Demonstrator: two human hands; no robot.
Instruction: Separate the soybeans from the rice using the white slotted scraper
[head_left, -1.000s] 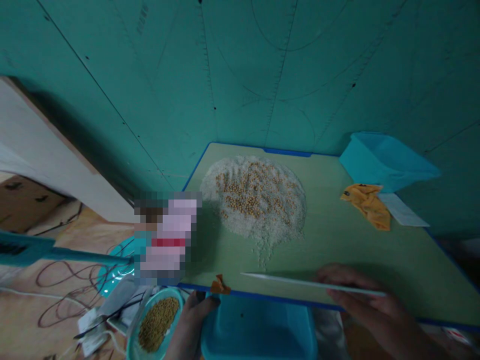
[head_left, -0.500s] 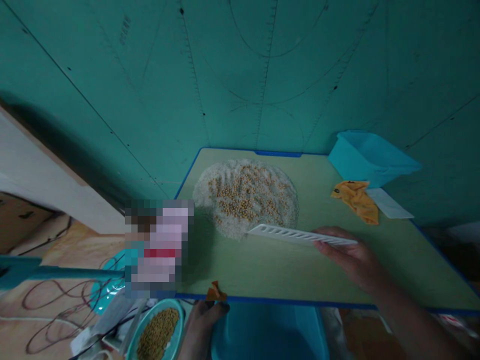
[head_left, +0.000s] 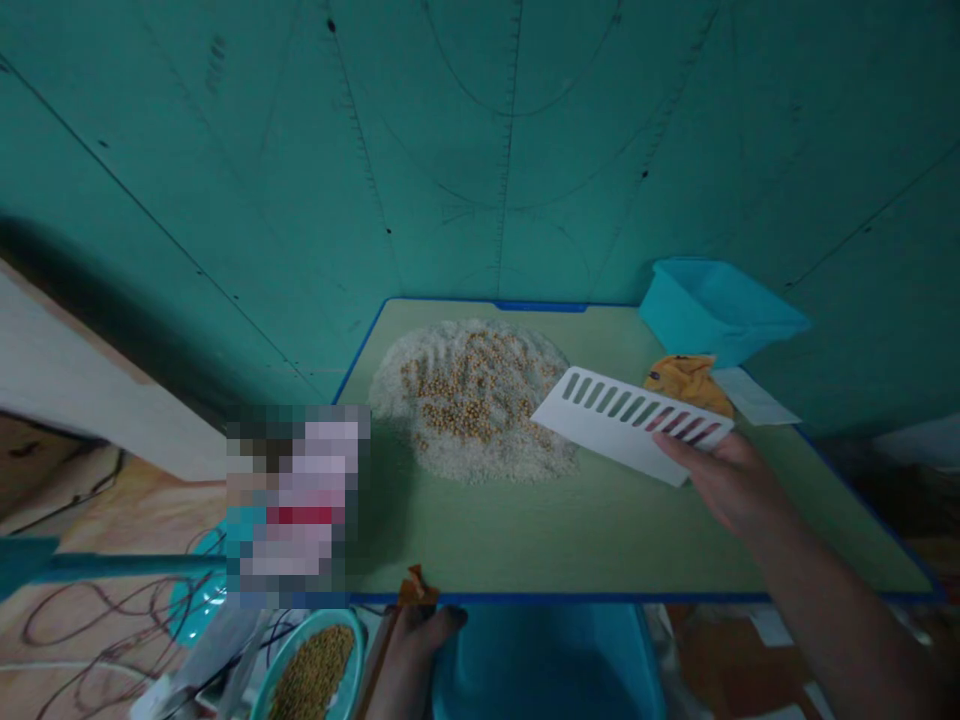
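Right hand (head_left: 731, 480): grip clamped on right end of sieve (head_left: 630, 425), held tilted over table (head_left: 600, 545). Sieve's long axis runs left from grip, free end near grain pile (head_left: 472, 400). Left hand (head_left: 412, 655): grip curled on tub (head_left: 540, 660) rim.

— What sort of place are you in?
— A makeshift work station, I'd say, more workshop than kitchen. I face a teal mat (head_left: 225, 150) printed with ruler lines and arcs.
— What else shows it?
— A heap of rice and beans (head_left: 469, 400) lies on a green board (head_left: 570, 540), plastic tubs (head_left: 712, 305) stand around it, and loose cables (head_left: 67, 625) coil on the floor.
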